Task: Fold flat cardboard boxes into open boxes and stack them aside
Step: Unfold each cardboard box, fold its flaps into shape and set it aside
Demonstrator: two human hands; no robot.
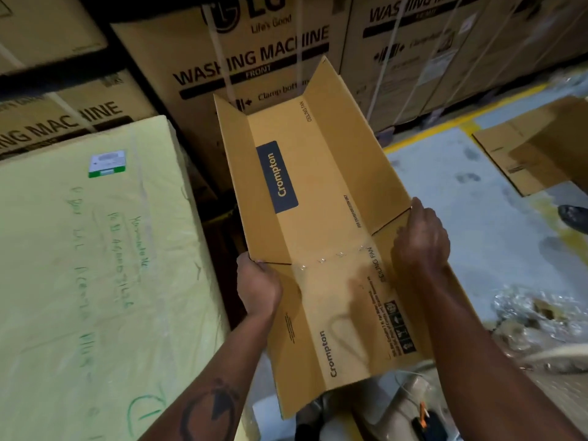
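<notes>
A long brown cardboard box (321,198) printed "Crompton" and "Ceiling Fan" is held in front of me, pointing away. Its far flaps stand up on both sides like a trough, and clear tape crosses its middle. My left hand (258,284) grips the box's left edge at the flap crease. My right hand (420,238) grips the right edge at the opposite crease, fingers curled over the cardboard. The near end of the box hangs between my forearms.
Large "Washing Machine" cartons (254,68) line the back wall. A big package in yellowish wrap (89,265) stands at my left. Another cardboard box (537,151) lies on the grey floor at right, near a shoe (574,218) and crumpled plastic wrap (541,316).
</notes>
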